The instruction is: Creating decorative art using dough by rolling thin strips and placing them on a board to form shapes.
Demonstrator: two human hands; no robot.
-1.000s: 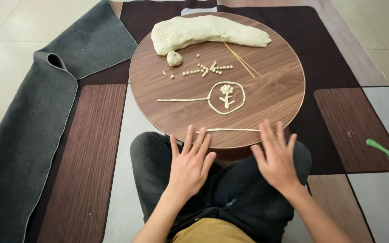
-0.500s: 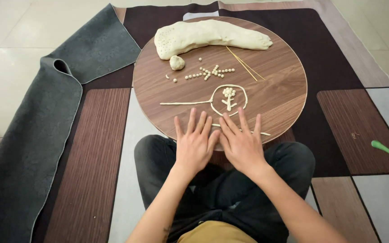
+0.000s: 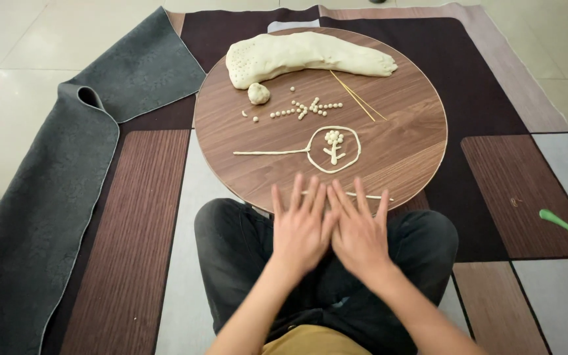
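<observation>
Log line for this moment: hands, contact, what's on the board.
left hand flat, fingers spread | right hand flat beside it | both on thin dough strand at near edge | round wooden board | dough loaf far side

I sit on a patchwork rug (image 3: 133, 217) of brown and grey panels, laid over pale floor tiles (image 3: 8, 59). A grey mat (image 3: 47, 197) lies rumpled at my left. Before me stands a round wooden desk (image 3: 402, 144). Soft, even light.

left hand (image 3: 300, 227) + right hand (image 3: 361, 230) flat, touching | over dough strand (image 3: 379, 196) | round table (image 3: 402, 148)
</observation>
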